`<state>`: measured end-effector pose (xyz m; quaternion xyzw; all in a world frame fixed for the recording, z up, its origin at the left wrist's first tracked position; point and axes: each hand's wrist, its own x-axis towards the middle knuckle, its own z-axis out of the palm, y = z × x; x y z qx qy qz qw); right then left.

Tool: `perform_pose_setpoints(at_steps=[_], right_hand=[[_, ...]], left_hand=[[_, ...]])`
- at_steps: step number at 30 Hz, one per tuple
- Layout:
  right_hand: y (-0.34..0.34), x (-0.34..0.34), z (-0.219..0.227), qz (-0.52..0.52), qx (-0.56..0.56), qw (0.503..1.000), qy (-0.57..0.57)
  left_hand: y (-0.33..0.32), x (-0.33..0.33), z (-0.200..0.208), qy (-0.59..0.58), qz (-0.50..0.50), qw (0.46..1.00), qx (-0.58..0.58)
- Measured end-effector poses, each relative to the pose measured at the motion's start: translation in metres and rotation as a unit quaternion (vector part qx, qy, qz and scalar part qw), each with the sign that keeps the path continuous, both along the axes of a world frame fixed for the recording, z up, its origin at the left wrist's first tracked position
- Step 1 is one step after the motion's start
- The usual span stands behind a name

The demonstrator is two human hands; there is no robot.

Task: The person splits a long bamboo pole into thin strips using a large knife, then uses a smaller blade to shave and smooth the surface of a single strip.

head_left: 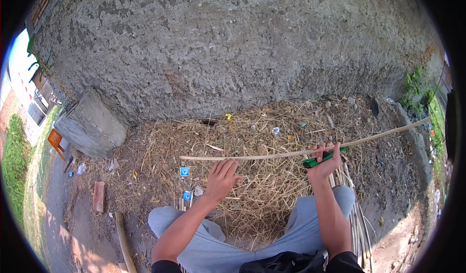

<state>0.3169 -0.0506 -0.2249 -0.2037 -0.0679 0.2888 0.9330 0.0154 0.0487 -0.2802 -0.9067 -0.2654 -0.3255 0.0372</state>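
Note:
A long, thin bamboo strip (272,156) lies crosswise in front of me, its right end reaching far out and slightly higher. Near its left end is my left hand (223,178), back upward, fingers stretched out and thumb apart, the fingertips at the strip's near edge. My right hand (326,162) is turned partly palm up, with its fingers curled over the strip right of the middle. Against that palm sits a green piece with dark parts (310,163); its kind is not clear, and the hand covers part of it.
Straw-like shavings (257,190) cover the ground between my knees. Ahead rises a rough grey wall (233,49), with a concrete block (94,122) at its left. Several strips (358,219) lie by my right leg. On the left are a brick (99,196) and a wooden pole (124,241).

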Motion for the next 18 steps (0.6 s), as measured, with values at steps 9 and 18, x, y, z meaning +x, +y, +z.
perform_pose_setpoints(at_steps=[9,18], right_hand=[[0.009,-0.015,-0.018,0.067,0.0,0.996,0.059],[0.008,-0.019,-0.021,0.119,0.002,0.992,0.04]], left_hand=[[0.026,-0.021,0.013,-0.119,0.041,0.989,-0.08],[0.029,-0.029,0.06,-0.157,0.146,0.977,0.018]])
